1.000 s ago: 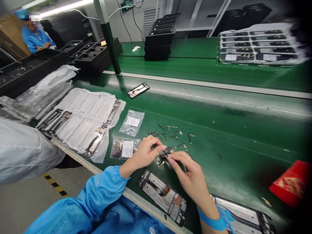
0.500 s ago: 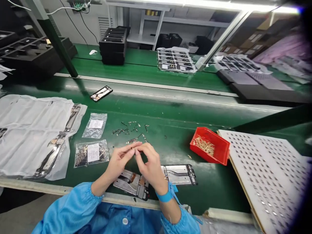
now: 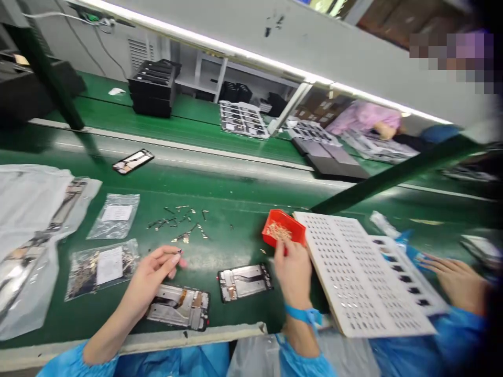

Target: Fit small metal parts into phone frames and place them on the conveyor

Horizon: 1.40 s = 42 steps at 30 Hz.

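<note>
My left hand is closed in a pinch, with a small dark part at its fingertips. It hovers above the left phone frame, which lies flat near the table's front edge. My right hand reaches over the front of a red bin of small gold-coloured metal pieces. Its fingertips dip down toward those pieces and are partly hidden and blurred, so their grip is unclear. Between the hands lies a second phone frame.
Small loose parts are scattered behind my left hand, beside two plastic bags. A white perforated board stands right of the bin. At far right is another person's hand. A green post slants behind.
My right hand has left my left hand and moved right to the red bin. My left hand stays near the left phone frame, still pinching. The camera view has turned right.
</note>
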Available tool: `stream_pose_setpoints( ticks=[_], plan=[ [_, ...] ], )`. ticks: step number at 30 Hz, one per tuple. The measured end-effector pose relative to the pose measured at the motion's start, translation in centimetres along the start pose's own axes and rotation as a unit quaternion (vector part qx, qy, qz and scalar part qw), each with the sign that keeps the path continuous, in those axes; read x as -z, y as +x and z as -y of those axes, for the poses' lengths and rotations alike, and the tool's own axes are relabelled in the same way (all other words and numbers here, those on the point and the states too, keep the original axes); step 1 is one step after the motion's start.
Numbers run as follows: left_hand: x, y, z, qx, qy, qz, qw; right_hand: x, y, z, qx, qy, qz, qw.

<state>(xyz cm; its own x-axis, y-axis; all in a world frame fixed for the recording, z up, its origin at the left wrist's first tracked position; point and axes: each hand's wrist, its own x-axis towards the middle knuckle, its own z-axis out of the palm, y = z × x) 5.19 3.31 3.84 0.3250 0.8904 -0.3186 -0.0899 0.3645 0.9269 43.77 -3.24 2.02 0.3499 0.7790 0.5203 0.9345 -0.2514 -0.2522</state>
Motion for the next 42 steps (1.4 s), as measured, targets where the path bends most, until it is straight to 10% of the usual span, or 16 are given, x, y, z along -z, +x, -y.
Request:
stream_pose_setpoints(
  ticks=[10, 17, 20, 26, 36, 42],
  plan=[
    [0.5, -0.9, 0.2, 0.092, 0.14, 0.109, 0.98, 2.4, -1.7, 1.0, 0.073, 0.086, 0.045, 0.993],
    [-3.5, -1.2, 0.4, 0.125, 0.152, 0.215, 0.956, 3.1, -6.6, 12.2, 0.275, 0.233, 0.126, 0.924],
    [-4.1, -1.3, 0.6, 0.114, 0.159, 0.237, 0.952, 2.4, -8.0, 14.6, 0.263, 0.259, 0.16, 0.916],
    [-3.8, -1.5, 0.9, 0.103, 0.163, 0.224, 0.955, 1.3, -8.6, 14.5, 0.244, 0.243, 0.159, 0.925],
    [-4.2, -1.2, 0.6, 0.119, 0.103, 0.167, 0.973, 2.7, -3.2, 8.2, 0.174, 0.145, -0.041, 0.973],
    [-4.1, -1.0, 0.8, 0.118, 0.111, 0.155, 0.975, 3.3, -4.4, 11.6, 0.341, 0.203, 0.103, 0.912]
  ],
)
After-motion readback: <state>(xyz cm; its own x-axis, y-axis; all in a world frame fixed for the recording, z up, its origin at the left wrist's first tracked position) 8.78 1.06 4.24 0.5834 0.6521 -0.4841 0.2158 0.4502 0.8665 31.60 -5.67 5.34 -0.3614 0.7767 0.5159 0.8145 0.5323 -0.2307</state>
